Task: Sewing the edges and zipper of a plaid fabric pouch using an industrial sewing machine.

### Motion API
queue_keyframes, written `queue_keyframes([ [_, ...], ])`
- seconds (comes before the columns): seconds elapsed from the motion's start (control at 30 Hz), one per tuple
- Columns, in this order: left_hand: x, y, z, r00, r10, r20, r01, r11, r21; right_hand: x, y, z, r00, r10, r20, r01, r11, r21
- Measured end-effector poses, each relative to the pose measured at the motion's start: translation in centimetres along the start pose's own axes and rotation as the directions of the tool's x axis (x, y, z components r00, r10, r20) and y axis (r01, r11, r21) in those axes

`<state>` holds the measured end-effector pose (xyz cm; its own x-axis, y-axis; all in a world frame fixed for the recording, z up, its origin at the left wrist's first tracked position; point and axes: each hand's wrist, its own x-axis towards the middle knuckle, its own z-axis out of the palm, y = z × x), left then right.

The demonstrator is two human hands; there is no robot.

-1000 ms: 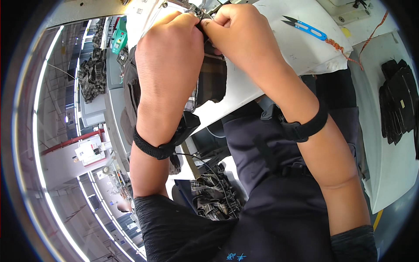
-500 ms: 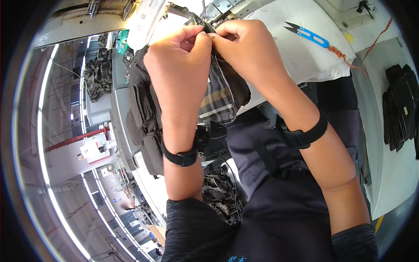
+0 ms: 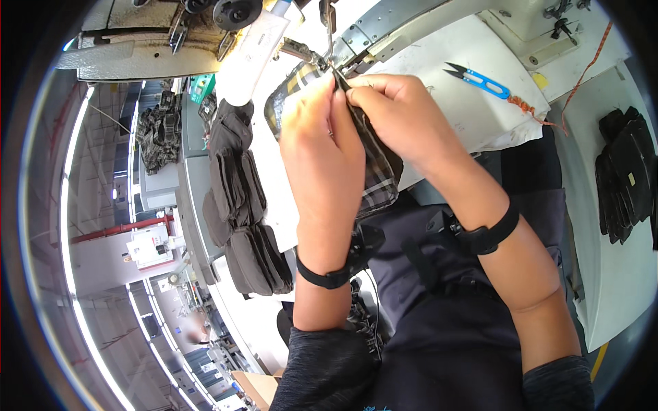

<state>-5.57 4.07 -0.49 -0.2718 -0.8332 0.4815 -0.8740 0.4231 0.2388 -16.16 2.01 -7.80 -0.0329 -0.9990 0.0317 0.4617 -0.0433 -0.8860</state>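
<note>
A cloth piece [image 3: 381, 175], dark brown along its edge with plaid in yellow, grey and black, is pinched between my hands. My left hand [image 3: 322, 140] lies over its middle, fingertips closed on the upper edge. Close beside it, my right hand [image 3: 408, 116] grips the same edge between thumb and bent fingers. The pinched corner points up at the sewing machine's needle area [image 3: 329, 58], just beyond my fingertips. More plaid shows left of my left hand; part of the cloth is hidden under that hand.
Blue thread snips [image 3: 488, 83] tied to an orange cord lie on a white sheet [image 3: 445, 116] at right. Dark folded cloth pieces [image 3: 236, 175] are stacked on the left. Another dark stack [image 3: 627, 178] sits far right. A bright lamp [image 3: 253, 58] hangs upper left.
Both hands have come lower in the picture with the cloth, the left one also rightward. More plaid now shows beside my left hand. The view has shifted slightly, showing more of the machine.
</note>
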Motion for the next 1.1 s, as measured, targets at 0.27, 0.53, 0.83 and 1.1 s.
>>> queue_keyframes([
  [0.27,-8.9,-1.3,2.3,0.997,-0.076,0.015,0.077,0.948,-0.31,-1.9,0.4,0.7,0.89,-0.455,0.019,0.348,0.652,-0.673],
  [0.53,-8.6,-6.8,0.6,0.902,-0.339,-0.267,0.237,0.907,-0.348,-3.5,0.3,1.5,0.935,-0.355,-0.023,0.252,0.706,-0.663],
  [0.83,-9.7,-7.0,-2.7,0.735,-0.509,0.448,0.579,0.129,-0.805,-2.1,-1.1,-0.3,0.977,0.144,0.159,-0.108,0.971,-0.215],
  [1.1,-9.4,-6.0,-4.7,0.781,-0.449,0.435,0.518,0.073,-0.853,0.0,0.3,1.4,0.991,-0.121,-0.065,0.102,0.965,-0.24],
])
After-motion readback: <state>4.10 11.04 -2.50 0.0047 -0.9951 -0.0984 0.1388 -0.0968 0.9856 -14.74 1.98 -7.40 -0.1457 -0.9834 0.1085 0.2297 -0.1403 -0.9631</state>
